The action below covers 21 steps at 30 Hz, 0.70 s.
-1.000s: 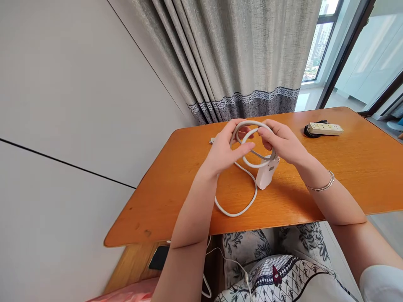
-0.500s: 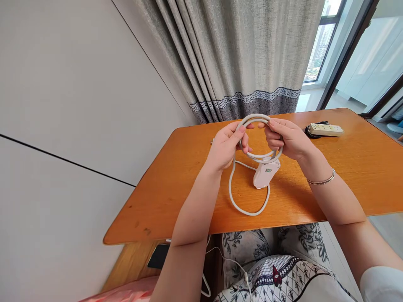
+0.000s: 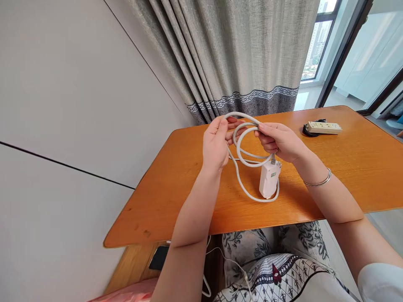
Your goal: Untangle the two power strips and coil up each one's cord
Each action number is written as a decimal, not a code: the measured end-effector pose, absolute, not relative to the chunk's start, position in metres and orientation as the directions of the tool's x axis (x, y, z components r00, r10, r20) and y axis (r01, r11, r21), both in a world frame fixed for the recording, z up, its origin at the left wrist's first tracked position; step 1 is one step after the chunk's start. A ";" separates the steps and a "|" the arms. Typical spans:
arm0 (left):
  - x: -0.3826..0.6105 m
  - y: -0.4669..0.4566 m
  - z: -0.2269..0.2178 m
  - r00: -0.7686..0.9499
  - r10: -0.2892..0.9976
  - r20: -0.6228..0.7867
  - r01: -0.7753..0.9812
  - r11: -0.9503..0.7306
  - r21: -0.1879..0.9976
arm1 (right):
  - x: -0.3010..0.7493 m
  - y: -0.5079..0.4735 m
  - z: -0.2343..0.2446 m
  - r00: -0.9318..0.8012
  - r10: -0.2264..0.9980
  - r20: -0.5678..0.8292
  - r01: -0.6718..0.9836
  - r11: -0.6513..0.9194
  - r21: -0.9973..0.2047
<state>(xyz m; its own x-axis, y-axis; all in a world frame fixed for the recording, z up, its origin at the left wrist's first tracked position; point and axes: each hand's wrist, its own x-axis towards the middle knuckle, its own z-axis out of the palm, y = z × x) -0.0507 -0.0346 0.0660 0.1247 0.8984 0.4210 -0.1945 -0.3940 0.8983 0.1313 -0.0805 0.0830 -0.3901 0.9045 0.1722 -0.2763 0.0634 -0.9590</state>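
Both my hands hold a thick white cable coiled into loops above the orange wooden table. My left hand grips the left side of the loops, fingers closed round the cable. My right hand pinches the right side of the loops. A white block-shaped plug unit hangs from the cable below my right hand, its lower end near or on the tabletop. One slack loop of cable droops down round the plug unit.
A white power strip with a dark coiled cord lies at the table's far right. Grey curtains hang behind the table, a pale wall stands to the left. A thin white wire and a dark phone sit below the table's near edge.
The hands turned the coil and added a loop; the slack cable on the table shortened and drew in to the right. The plug unit swung from tilted to hanging upright.
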 end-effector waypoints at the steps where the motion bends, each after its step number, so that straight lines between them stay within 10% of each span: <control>1: -0.052 -0.032 0.066 0.114 0.898 0.425 -0.205 -0.398 0.894 | 0.131 -0.080 0.083 -0.390 0.904 0.175 -0.279 0.065 -0.958; 21: -0.037 -0.049 0.051 0.302 0.805 0.511 -0.066 -0.517 0.853 | 0.145 -0.070 0.084 -0.122 0.968 0.221 -0.292 0.178 -0.940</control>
